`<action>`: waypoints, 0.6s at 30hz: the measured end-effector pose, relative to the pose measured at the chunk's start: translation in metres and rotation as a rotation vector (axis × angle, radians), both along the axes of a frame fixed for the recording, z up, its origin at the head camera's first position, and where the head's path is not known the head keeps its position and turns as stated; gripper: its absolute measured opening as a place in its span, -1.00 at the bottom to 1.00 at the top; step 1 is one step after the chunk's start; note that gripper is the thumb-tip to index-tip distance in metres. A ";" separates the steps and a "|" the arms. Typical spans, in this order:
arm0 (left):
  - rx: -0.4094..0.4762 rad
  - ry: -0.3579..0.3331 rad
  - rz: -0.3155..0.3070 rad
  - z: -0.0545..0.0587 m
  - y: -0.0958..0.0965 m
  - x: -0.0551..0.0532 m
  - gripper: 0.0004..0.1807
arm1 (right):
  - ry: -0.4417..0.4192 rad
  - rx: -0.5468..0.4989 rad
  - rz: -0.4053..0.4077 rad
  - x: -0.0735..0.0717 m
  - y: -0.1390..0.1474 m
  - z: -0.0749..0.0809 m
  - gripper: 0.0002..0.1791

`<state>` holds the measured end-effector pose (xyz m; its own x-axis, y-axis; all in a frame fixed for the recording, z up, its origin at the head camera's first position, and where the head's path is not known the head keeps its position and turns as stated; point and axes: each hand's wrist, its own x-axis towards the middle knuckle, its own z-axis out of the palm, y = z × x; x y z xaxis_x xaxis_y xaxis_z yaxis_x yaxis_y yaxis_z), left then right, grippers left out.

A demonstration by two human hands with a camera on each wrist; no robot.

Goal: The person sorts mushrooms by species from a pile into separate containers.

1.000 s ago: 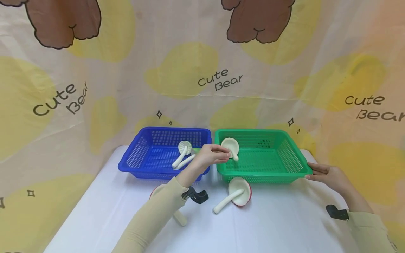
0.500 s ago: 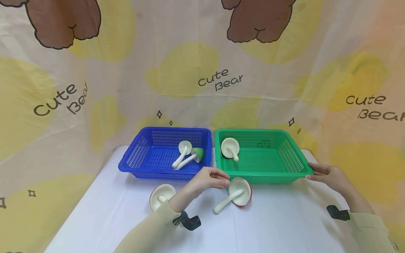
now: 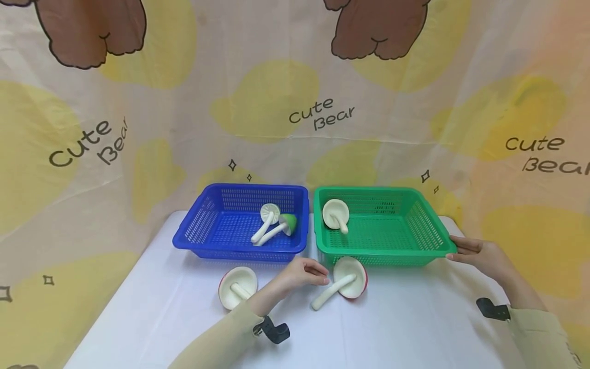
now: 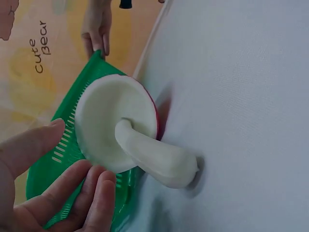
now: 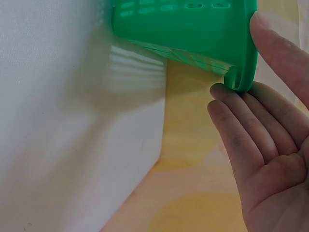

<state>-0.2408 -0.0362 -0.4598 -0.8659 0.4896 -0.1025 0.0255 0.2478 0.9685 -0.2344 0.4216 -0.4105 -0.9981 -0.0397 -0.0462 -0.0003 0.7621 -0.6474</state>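
Observation:
My left hand (image 3: pixel 301 272) hovers over the white table just left of a red-edged toy mushroom (image 3: pixel 354 283), which lies with its pale underside up and its stem toward me. In the left wrist view the thumb and fingers (image 4: pixel 99 203) are apart, with nothing between them, close to the mushroom's cap (image 4: pixel 96 121). My right hand (image 3: pixel 481 257) grips the near right corner of the green basket (image 3: pixel 382 253), thumb on the rim and fingertips under it in the right wrist view. A pale toy mushroom (image 3: pixel 335 211) lies inside that basket's left end.
A blue basket (image 3: pixel 235 249) stands left of the green one, holding a white mushroom (image 3: pixel 270 212) and a green-capped mushroom (image 3: pixel 289 224). Another red-edged mushroom (image 3: pixel 232 284) lies on the table, partly behind my left forearm. A printed curtain (image 3: pixel 258 102) hangs behind the table.
From over the left end of the green basket, my left hand has come down and back toward me, beside the red-edged mushroom. My right hand stays at the basket corner.

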 end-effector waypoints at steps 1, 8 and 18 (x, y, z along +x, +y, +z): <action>-0.015 0.000 0.004 -0.003 0.001 -0.002 -0.66 | -0.004 -0.001 -0.001 0.000 0.000 0.000 -0.16; -0.035 -0.082 -0.004 -0.015 0.013 -0.011 -0.71 | -0.016 -0.017 -0.004 0.000 -0.001 0.000 -0.15; -0.075 -0.122 -0.014 -0.024 0.026 -0.011 -0.75 | -0.027 -0.017 0.001 0.000 -0.002 0.002 -0.14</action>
<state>-0.2517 -0.0098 -0.4833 -0.8379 0.4885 -0.2435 -0.0877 0.3197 0.9434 -0.2345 0.4199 -0.4088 -0.9965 -0.0413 -0.0722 0.0167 0.7510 -0.6601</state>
